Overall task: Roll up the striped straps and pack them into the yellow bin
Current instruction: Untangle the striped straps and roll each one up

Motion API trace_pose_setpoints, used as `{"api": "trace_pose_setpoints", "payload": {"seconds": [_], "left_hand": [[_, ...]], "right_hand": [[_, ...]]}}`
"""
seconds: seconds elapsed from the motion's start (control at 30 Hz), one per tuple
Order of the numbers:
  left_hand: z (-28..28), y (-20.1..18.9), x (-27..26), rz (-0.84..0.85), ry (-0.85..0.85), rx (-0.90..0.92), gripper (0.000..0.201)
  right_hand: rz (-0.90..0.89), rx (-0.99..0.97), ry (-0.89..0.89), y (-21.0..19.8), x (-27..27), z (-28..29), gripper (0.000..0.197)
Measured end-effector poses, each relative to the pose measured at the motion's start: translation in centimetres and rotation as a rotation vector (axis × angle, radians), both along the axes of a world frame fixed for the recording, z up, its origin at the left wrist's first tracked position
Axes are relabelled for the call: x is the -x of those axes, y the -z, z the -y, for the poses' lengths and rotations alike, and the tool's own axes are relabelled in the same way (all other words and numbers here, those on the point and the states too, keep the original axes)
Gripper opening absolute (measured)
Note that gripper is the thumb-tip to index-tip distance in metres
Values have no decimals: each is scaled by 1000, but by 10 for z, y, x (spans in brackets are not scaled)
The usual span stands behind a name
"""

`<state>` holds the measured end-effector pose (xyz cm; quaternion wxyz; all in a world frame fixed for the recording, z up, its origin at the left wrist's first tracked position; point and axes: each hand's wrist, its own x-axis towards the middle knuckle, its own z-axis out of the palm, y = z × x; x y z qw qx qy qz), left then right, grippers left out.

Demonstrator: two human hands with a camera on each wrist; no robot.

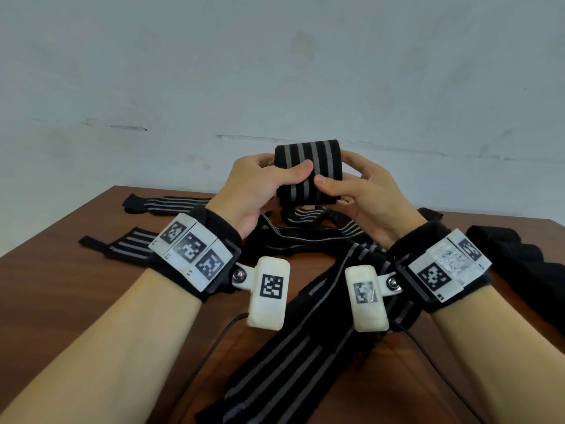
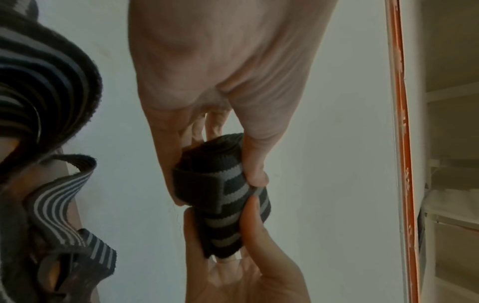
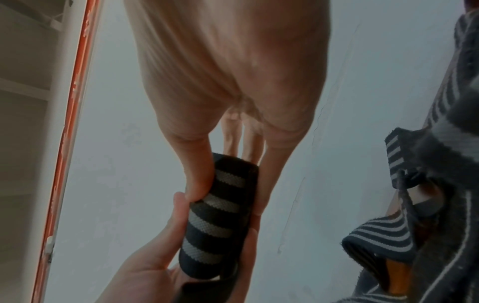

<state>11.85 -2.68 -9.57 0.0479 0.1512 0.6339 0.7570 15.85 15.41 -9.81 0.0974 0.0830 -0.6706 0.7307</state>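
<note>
Up above the wooden table [image 1: 76,289], both hands are clamped on one rolled strap [image 1: 307,172], black with grey stripes (its loose tail hangs from the roll's underside toward the table). The left hand [image 1: 260,191] grips the roll's left end, thumb across the front and fingers curled behind. The right hand [image 1: 363,194] grips the roll's right end the same way, its thumb tip almost meeting the left thumb. Below the roll, a tangle of unrolled straps [image 1: 305,332] lies across the table, running toward the near edge. Left of the roll, two more flat straps [image 1: 128,246] rest on the table. Right of the roll sits a dark fabric heap [image 1: 513,255].
</note>
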Motion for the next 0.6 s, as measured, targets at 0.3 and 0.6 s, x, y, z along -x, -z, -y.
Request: {"api": "trace_pose_setpoints", "payload": {"seconds": [0.3,0.6], "left_hand": [[1,1,0,24,72,67,37],[-22,1,-19,-28,26,25,46]], "right_hand": [[41,54,84,4,5,3,46],[114,26,75,-12,-36,-23,27]]}}
